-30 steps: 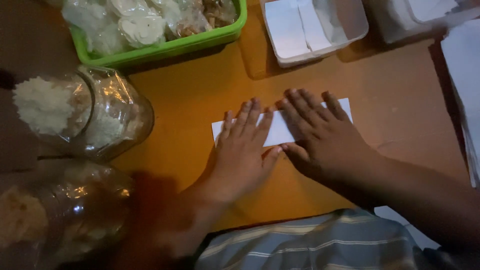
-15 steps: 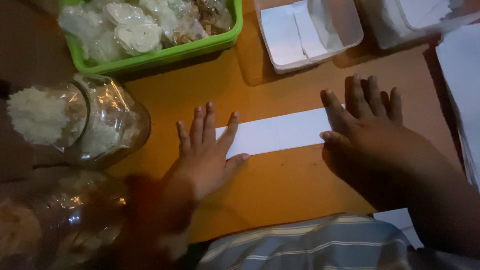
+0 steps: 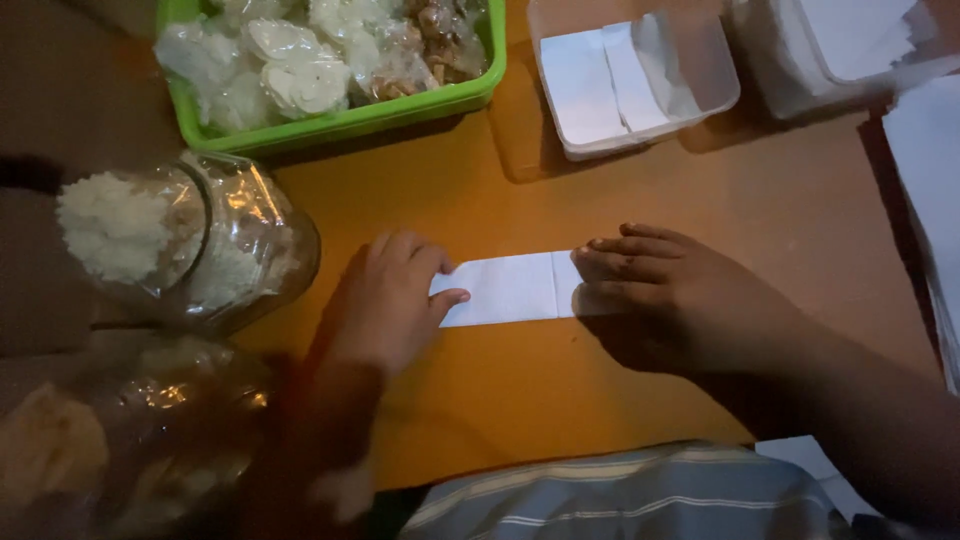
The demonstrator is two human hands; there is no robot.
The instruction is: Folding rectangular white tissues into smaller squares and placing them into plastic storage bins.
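Lying flat on the orange worktop [image 3: 800,210], a white folded paper strip [image 3: 505,288] runs lengthwise left to right between both hands. Left hand [image 3: 385,300] pins its left end, fingers loosely curled; right hand [image 3: 680,295] presses its right end, fingers [image 3: 615,262] flat, gripping nothing.

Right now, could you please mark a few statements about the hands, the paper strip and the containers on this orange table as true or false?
1. Both hands touch the white folded paper strip. True: left hand at its left end, right hand at its right end.
2. The green plastic basket is empty. False: it holds clear-wrapped whitish packets.
3. The clear rectangular plastic tub holds white paper pieces. True.
4. The clear glass jar stands right of the strip. False: it stands to the left.
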